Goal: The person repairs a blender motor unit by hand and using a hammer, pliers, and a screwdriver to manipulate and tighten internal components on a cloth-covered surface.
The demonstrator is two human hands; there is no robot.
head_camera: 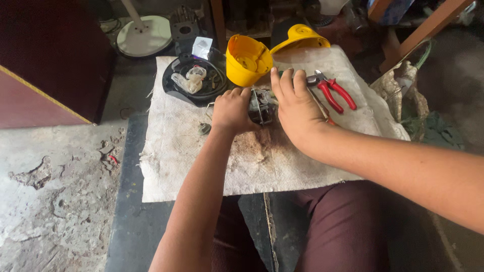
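Note:
A small dark metal motor [261, 107] rests on a stained white cloth [176, 151]. My left hand [232, 110] is closed around its left side. Against the motor's right side lies my right hand [296, 108], fingers together and pointing away from me; whether it grips the motor is hidden. Just behind the hands stands a yellow plastic housing [245, 60] on its side, with a second yellow shell [301, 38] further back. Red-handled pliers [334, 90] lie on the cloth right of my right hand.
A black round base [194, 80] with a crumpled clear plastic bag in it sits at the cloth's back left. A white fan base [145, 36] stands behind. A dark red cabinet [45, 65] is at left, cracked concrete floor [55, 196] below, a sack [408, 90] at right.

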